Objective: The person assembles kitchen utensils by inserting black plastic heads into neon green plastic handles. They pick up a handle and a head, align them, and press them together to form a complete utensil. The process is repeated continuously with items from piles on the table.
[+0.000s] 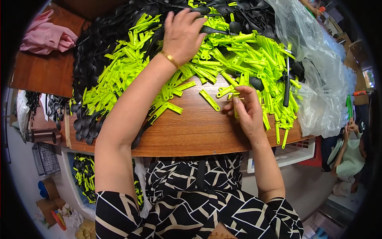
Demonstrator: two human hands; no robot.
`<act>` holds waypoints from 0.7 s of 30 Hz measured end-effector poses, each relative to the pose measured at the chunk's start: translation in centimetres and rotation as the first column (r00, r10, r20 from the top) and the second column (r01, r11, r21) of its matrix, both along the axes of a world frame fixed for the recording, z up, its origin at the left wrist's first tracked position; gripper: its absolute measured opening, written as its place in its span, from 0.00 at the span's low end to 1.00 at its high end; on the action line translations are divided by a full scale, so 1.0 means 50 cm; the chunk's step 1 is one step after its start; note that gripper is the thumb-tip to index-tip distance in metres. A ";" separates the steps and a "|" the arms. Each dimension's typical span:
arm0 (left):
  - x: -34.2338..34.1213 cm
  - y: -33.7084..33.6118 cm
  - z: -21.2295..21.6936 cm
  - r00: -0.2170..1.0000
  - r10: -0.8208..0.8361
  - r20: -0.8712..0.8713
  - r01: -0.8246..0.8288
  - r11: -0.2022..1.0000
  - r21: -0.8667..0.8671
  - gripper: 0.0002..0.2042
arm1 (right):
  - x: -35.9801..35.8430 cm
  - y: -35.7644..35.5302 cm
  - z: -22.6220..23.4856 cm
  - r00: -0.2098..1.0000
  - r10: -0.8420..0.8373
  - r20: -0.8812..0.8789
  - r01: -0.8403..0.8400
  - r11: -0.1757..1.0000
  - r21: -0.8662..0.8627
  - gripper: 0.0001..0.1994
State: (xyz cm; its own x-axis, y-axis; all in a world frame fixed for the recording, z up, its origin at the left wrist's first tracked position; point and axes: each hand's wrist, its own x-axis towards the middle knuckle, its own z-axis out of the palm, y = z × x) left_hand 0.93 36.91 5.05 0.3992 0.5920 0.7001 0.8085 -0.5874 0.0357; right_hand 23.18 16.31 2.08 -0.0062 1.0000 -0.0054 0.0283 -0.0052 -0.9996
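Note:
My left hand point(182, 36) reaches across the pile to its far side, fingers stretched and a little apart, over black slotted spoons. One black slotted spoon point(215, 30) lies just right of its fingers; whether they touch it I cannot tell. Closer to me, my right hand point(247, 109) is closed, with a lime-green plastic handle point(235, 96) pinched between thumb and fingers. A single lime-green handle point(209, 99) lies on the wooden table point(191, 135) to the left of that hand. Around both hands spreads a heap of lime-green handles point(127, 71).
More black spoons point(89, 65) are heaped along the far and left sides. A black-handled tool point(287, 79) with a metal shaft rests on the right of the pile. Clear plastic sheeting point(318, 87) drapes the table's right side. Another person point(350, 155) sits at far right.

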 end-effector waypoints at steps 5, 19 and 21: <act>0.057 0.024 0.028 0.993 -0.047 -0.106 0.033 0.991 -0.131 0.10 | -0.003 0.005 -0.030 0.964 -0.079 0.254 0.010 0.965 0.262 0.15; -0.005 -0.342 0.027 0.518 0.304 0.799 0.803 0.149 -0.577 0.18 | 0.049 -0.001 0.061 0.995 0.093 0.034 -0.098 0.973 0.210 0.10; -0.002 -0.374 0.031 0.472 0.408 0.781 0.826 0.105 -0.554 0.17 | 0.047 -0.008 0.075 0.973 0.155 0.170 -0.194 0.952 0.239 0.11</act>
